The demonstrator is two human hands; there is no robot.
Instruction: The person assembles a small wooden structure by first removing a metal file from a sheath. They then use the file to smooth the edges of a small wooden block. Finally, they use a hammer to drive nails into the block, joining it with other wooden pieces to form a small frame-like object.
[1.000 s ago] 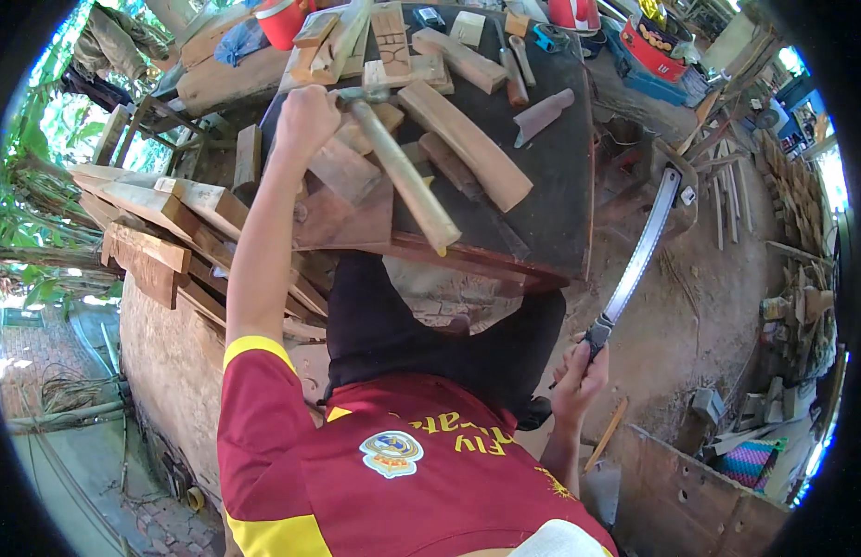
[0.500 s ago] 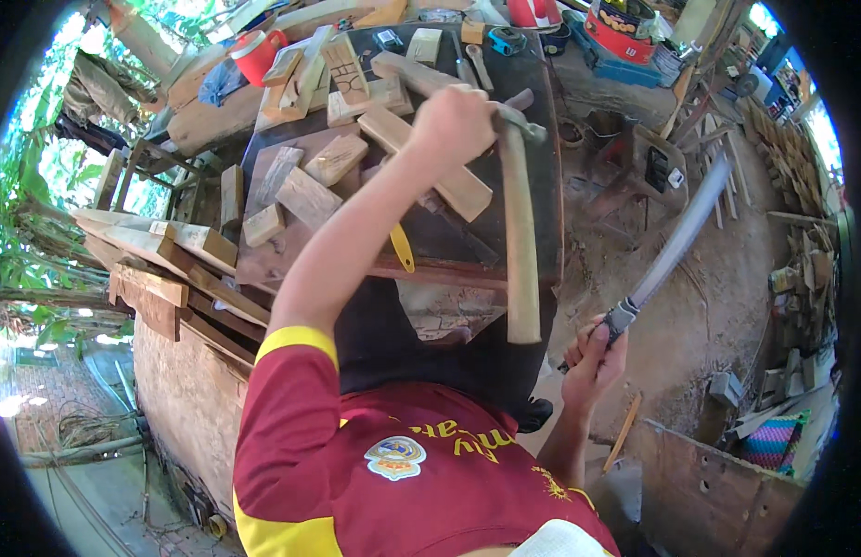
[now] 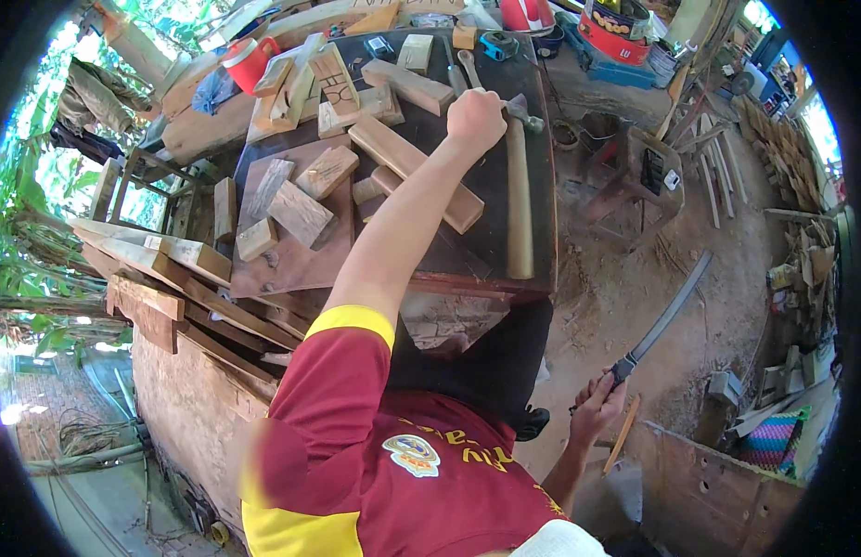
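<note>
My left arm stretches over the dark tabletop point(image 3: 491, 255). Its hand point(image 3: 477, 121) is closed at the head of a hammer point(image 3: 520, 200), whose wooden handle points back toward me along the table's right side. The fingers' undersides are hidden. Low on the right and off the table, my right hand point(image 3: 597, 408) grips the dark handle of a pruning saw point(image 3: 672, 306). Its long curved blade slants up and away to the right. Under my left forearm a thick wooden bar point(image 3: 417, 172) lies across the table, with a rounded wooden handle point(image 3: 384, 179) partly beneath it.
Several wood blocks point(image 3: 301, 213) lie on a brown board at the table's left. Behind them are more offcuts point(image 3: 333, 79), a wrench point(image 3: 469, 67) and a blue tape measure point(image 3: 498, 44). Planks point(image 3: 185, 251) jut beside the table; a stool point(image 3: 648, 162) stands to its right.
The hammer has come down onto the tabletop, its handle shifting away from me. My left hand has moved slightly right with it. The saw in my right hand has swung lower.
</note>
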